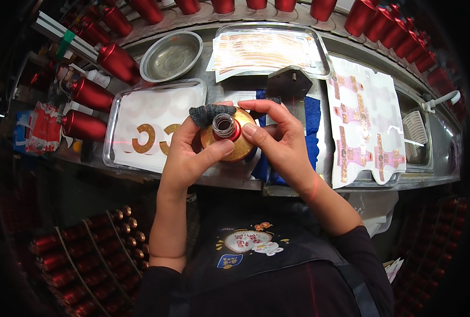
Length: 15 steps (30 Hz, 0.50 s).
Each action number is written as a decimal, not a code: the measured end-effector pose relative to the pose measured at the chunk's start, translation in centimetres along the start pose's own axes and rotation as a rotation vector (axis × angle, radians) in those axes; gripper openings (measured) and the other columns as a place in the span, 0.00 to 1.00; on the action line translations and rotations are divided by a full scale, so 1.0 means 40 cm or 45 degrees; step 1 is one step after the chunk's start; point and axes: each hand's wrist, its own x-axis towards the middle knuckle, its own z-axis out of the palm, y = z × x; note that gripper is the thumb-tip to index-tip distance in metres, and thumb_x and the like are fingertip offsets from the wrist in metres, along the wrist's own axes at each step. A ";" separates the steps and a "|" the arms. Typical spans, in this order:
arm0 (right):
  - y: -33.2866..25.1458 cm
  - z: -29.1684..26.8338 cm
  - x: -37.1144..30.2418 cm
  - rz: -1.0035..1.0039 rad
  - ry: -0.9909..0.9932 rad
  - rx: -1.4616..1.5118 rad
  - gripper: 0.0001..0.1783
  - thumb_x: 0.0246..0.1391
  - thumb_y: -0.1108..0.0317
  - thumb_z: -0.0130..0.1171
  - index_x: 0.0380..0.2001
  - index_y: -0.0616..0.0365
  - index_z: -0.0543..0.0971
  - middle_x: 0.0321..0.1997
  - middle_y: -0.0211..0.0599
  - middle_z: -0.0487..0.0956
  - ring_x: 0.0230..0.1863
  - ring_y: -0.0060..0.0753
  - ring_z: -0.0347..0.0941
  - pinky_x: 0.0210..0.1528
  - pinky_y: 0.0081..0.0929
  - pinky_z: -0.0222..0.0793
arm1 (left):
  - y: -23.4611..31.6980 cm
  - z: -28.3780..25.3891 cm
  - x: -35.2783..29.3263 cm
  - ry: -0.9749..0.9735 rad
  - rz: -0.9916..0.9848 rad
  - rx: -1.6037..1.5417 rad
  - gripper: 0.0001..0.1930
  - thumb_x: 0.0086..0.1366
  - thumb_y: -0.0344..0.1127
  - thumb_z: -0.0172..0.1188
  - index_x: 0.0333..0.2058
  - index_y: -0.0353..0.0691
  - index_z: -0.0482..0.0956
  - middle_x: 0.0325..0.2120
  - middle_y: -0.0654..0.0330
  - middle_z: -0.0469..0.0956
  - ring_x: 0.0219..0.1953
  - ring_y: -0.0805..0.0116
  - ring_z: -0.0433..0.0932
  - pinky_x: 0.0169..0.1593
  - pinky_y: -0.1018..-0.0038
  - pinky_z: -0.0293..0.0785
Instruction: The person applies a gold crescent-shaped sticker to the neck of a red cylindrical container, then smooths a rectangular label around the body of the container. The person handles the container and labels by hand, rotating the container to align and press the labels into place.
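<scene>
The bottle [238, 148] had a gold shoulder, red around the base of its neck, and a clear, threaded, uncapped mouth [224, 125]. It sat roughly upright between the left hand [187, 158] and the right hand [285, 140], mouth upward, its lower body mostly hidden.

A metal workbench [326, 145] with an inset sink [419, 168] fronts a curved conveyor [206, 19]
</scene>
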 end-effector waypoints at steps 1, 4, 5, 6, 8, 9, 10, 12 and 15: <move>-0.003 -0.001 -0.001 -0.008 0.007 0.005 0.22 0.61 0.68 0.63 0.58 0.61 0.76 0.49 0.33 0.73 0.36 0.15 0.75 0.44 0.13 0.71 | 0.000 0.000 0.000 0.005 -0.010 -0.004 0.29 0.59 0.28 0.69 0.59 0.36 0.73 0.52 0.60 0.78 0.54 0.71 0.76 0.60 0.71 0.71; -0.019 -0.005 -0.011 -0.013 0.037 -0.045 0.26 0.57 0.66 0.66 0.58 0.59 0.76 0.46 0.30 0.75 0.31 0.10 0.71 0.43 0.11 0.66 | 0.000 0.001 -0.001 -0.003 0.001 0.001 0.28 0.59 0.28 0.68 0.60 0.36 0.73 0.53 0.59 0.77 0.55 0.70 0.75 0.60 0.70 0.71; -0.026 -0.006 -0.022 0.000 0.025 -0.112 0.27 0.56 0.65 0.67 0.58 0.59 0.76 0.45 0.28 0.76 0.28 0.08 0.69 0.42 0.10 0.63 | 0.000 0.002 -0.001 -0.006 0.009 0.007 0.28 0.60 0.28 0.68 0.60 0.36 0.73 0.54 0.59 0.76 0.55 0.70 0.75 0.61 0.70 0.71; -0.031 -0.006 -0.027 -0.078 0.026 -0.157 0.28 0.54 0.64 0.68 0.59 0.58 0.76 0.43 0.27 0.77 0.26 0.06 0.67 0.42 0.10 0.61 | 0.000 0.003 -0.002 -0.007 0.014 0.012 0.29 0.60 0.28 0.68 0.60 0.36 0.73 0.54 0.59 0.76 0.55 0.70 0.75 0.61 0.70 0.71; -0.034 -0.005 -0.033 -0.040 0.039 -0.218 0.31 0.51 0.63 0.71 0.59 0.57 0.76 0.39 0.20 0.77 0.20 0.03 0.60 0.40 0.08 0.54 | 0.001 0.004 -0.002 -0.011 0.012 0.027 0.29 0.60 0.29 0.68 0.60 0.35 0.72 0.55 0.58 0.76 0.56 0.70 0.75 0.61 0.70 0.70; -0.033 -0.005 -0.033 0.035 0.034 -0.164 0.31 0.50 0.64 0.71 0.59 0.56 0.76 0.38 0.19 0.77 0.19 0.03 0.60 0.40 0.07 0.54 | 0.002 0.004 -0.002 -0.012 0.010 0.037 0.29 0.60 0.29 0.68 0.60 0.35 0.72 0.55 0.58 0.75 0.56 0.69 0.75 0.61 0.70 0.70; -0.031 -0.005 -0.033 0.051 0.018 -0.135 0.31 0.51 0.65 0.71 0.59 0.57 0.76 0.39 0.20 0.76 0.20 0.03 0.60 0.38 0.07 0.55 | 0.003 0.004 -0.002 -0.006 0.008 0.044 0.29 0.60 0.29 0.68 0.60 0.35 0.72 0.55 0.58 0.75 0.56 0.69 0.75 0.61 0.70 0.70; -0.025 -0.008 -0.029 0.084 -0.013 -0.077 0.29 0.52 0.68 0.70 0.58 0.57 0.76 0.42 0.22 0.75 0.20 0.03 0.61 0.34 0.06 0.55 | 0.004 0.003 -0.002 -0.020 0.018 0.042 0.29 0.60 0.29 0.67 0.60 0.35 0.72 0.55 0.58 0.75 0.56 0.69 0.75 0.61 0.70 0.70; -0.020 -0.016 -0.025 0.131 -0.046 0.055 0.27 0.54 0.71 0.68 0.58 0.59 0.75 0.46 0.26 0.74 0.22 0.03 0.63 0.30 0.06 0.58 | 0.006 0.001 -0.001 -0.026 0.017 0.030 0.29 0.60 0.29 0.68 0.60 0.35 0.72 0.55 0.58 0.75 0.56 0.69 0.75 0.61 0.70 0.70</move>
